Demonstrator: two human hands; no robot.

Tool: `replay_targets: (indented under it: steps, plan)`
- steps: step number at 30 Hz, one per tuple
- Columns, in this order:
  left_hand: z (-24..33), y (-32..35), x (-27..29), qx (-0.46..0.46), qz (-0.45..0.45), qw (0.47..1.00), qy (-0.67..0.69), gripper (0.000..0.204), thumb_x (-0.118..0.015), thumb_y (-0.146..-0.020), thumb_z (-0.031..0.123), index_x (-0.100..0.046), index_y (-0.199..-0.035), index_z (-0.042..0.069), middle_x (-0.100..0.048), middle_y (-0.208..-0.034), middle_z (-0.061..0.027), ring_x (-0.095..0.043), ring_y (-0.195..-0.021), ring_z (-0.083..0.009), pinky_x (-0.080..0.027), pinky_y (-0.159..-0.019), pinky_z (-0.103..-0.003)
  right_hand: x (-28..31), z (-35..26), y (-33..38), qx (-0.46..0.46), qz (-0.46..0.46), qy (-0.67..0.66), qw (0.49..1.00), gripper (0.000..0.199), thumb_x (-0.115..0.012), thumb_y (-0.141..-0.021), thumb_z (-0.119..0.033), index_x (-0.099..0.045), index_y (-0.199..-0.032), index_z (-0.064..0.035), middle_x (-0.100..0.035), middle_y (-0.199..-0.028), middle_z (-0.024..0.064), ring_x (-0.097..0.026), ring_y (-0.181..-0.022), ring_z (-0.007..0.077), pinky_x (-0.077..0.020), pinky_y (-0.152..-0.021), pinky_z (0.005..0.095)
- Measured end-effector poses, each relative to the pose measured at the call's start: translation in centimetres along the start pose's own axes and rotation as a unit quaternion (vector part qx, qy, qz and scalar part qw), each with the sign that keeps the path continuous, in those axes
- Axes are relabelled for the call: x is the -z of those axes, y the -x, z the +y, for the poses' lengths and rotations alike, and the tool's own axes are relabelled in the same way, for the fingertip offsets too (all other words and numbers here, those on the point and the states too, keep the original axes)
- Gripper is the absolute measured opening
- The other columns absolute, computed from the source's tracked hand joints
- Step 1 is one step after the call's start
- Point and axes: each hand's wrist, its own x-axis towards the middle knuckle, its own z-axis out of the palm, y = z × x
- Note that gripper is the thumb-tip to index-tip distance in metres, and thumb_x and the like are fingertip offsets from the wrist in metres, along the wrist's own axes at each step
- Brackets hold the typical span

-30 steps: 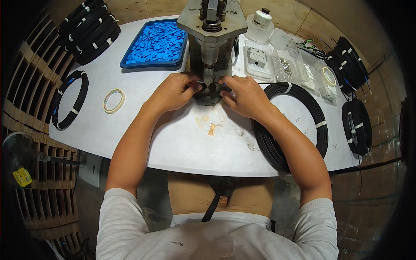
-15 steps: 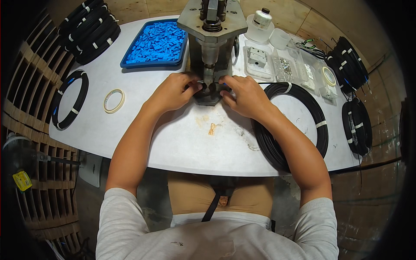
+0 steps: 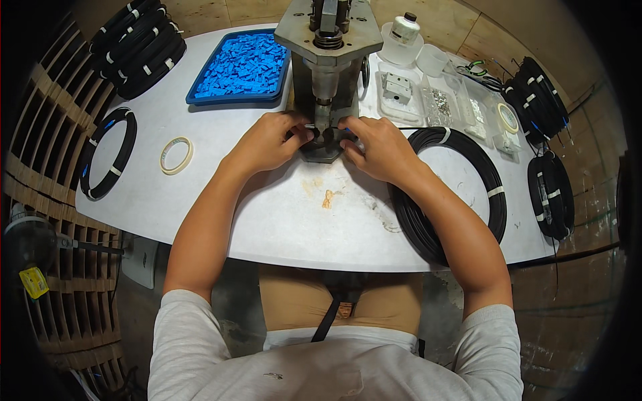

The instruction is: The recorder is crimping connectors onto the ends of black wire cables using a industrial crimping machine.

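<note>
A grey metal press (image 3: 326,77) stands at the far middle of the table, its ram lowered to a dark base (image 3: 323,155). My left hand (image 3: 271,142) is at the left of the ram, thumb and fingers pinched together; what they hold is too small and hidden to name. At the other side of the ram, my right hand (image 3: 382,146) pinches the end of a black cable that runs in from a large coil (image 3: 493,210) under my right forearm. A small spot of blue shows at the right fingertips.
Back left is a blue tray (image 3: 190,99) of small blue pieces. A tape roll (image 3: 164,164) and a thin cable coil (image 3: 87,154) lie at left. Clear boxes (image 3: 438,107) of small parts and a white bottle (image 3: 404,30) stand back right. More coils (image 3: 552,194) line the right edge.
</note>
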Motion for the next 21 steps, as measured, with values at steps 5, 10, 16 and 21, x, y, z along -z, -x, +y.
replay_targets:
  steps: [5, 10, 16, 21]
  plan:
    - [-0.10, 0.00, -0.02, -0.006, 0.002, 1.000, 0.002, 0.027, -0.067, -0.095, 0.016, -0.074, -0.111, -0.005, -0.077, -0.094, -0.0236, -0.076, -0.087, -0.0371, -0.059, -0.082, -0.041, 0.15, -0.05, 0.01, 0.004, -0.008, 0.001, 1.000, 0.029, -0.076, -0.090, -0.015, -0.065, -0.115, -0.0039, -0.073, -0.092, 0.0182, -0.072, -0.078, 0.0375, -0.0571, -0.073, 0.0464]
    - [-0.27, -0.06, -0.13, -0.012, 0.004, 1.000, 0.011, 0.026, -0.068, -0.094, 0.015, -0.074, -0.111, -0.004, -0.077, -0.094, -0.0237, -0.076, -0.087, -0.0373, -0.059, -0.082, -0.041, 0.18, -0.02, 0.01, 0.006, -0.007, 0.003, 1.000, 0.029, -0.076, -0.090, -0.015, -0.064, -0.115, -0.0039, -0.073, -0.092, 0.0183, -0.072, -0.079, 0.0377, -0.0571, -0.073, 0.0465]
    - [-0.34, -0.03, -0.15, -0.012, 0.008, 1.000, 0.012, 0.026, -0.068, -0.094, 0.015, -0.074, -0.110, -0.004, -0.077, -0.094, -0.0233, -0.076, -0.087, -0.0367, -0.059, -0.082, -0.041, 0.05, 0.04, 0.01, 0.009, -0.006, -0.002, 1.000, 0.029, -0.076, -0.089, -0.015, -0.064, -0.114, -0.0039, -0.073, -0.092, 0.0180, -0.071, -0.080, 0.0380, -0.0571, -0.074, 0.0466]
    - [-0.18, -0.03, -0.12, -0.007, 0.006, 1.000, 0.008, 0.026, -0.068, -0.094, 0.015, -0.074, -0.111, -0.004, -0.078, -0.095, -0.0232, -0.076, -0.087, -0.0363, -0.059, -0.082, -0.041, 0.13, 0.00, 0.01, 0.006, -0.008, 0.001, 1.000, 0.030, -0.076, -0.089, -0.014, -0.065, -0.115, -0.0040, -0.073, -0.092, 0.0178, -0.071, -0.081, 0.0382, -0.0572, -0.074, 0.0466]
